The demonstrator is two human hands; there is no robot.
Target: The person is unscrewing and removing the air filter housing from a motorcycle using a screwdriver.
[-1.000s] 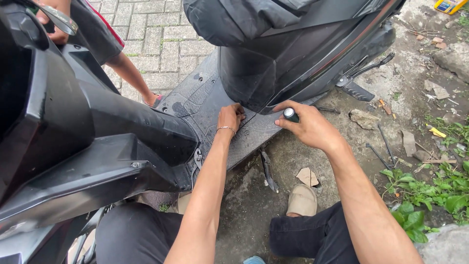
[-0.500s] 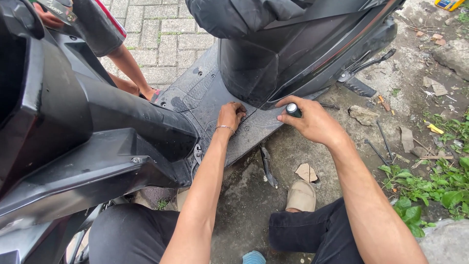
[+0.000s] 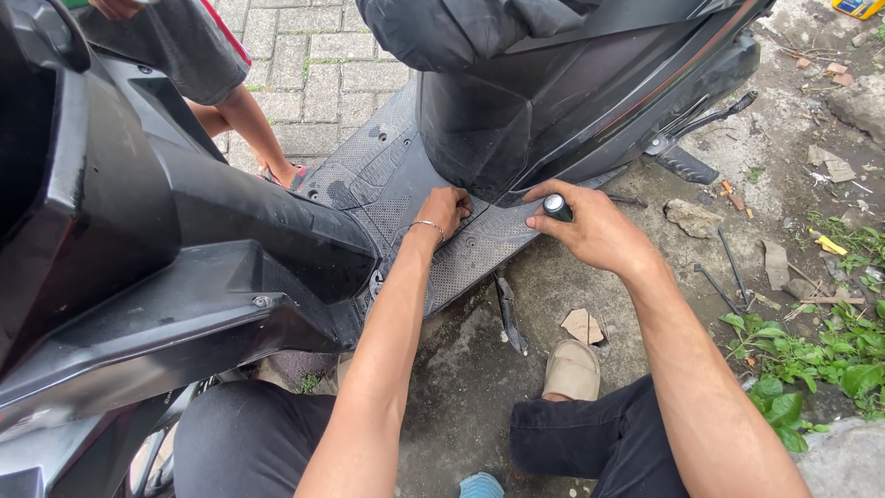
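My right hand (image 3: 590,229) is closed around the black handle of a screwdriver (image 3: 557,206), its grey butt end showing above my fingers, at the right edge of a black scooter's footboard (image 3: 406,180). My left hand (image 3: 444,208), with a thin metal bracelet on the wrist, has its fingers curled against the footboard just under the dark body panel (image 3: 516,111). The two hands are close together, a little apart. The screwdriver's tip is hidden by my hand.
The scooter's front body (image 3: 138,240) fills the left. Another person's leg and sandalled foot (image 3: 267,157) stand on the paving behind the footboard. The kickstand (image 3: 510,314) rests on concrete near my sandal (image 3: 572,369). Long metal tools (image 3: 733,267), stones and weeds lie right.
The view has shifted slightly; my hands stay at the footboard's edge, the right still gripping the screwdriver. The other person's leg has moved a little.
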